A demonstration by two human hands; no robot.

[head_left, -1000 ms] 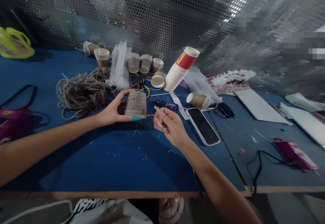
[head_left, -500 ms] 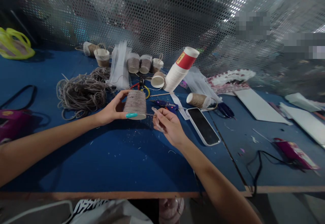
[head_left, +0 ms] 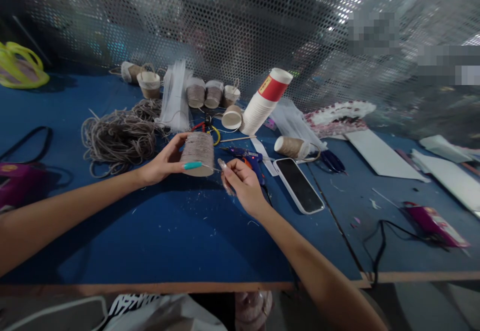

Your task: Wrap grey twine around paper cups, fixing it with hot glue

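Note:
My left hand is wrapped round a paper cup covered in wound grey-brown twine, held upside down just above the blue table. My right hand sits close to the cup's right side, fingers pinched on the loose end of the twine that runs from the cup's lower edge. A blue glue gun lies just behind my right hand. A tangled pile of the same twine lies to the left of the cup.
A leaning stack of white cups with a red one on top, several twine-wrapped cups, a phone, a twine-covered cup lying down, clear plastic sleeves, a purple bag, a black cable. Perforated metal screen behind.
My right hand has moved a little left, closer to the cup, shortening the stretch of twine between them. The cup has shifted slightly up and left in my left hand.

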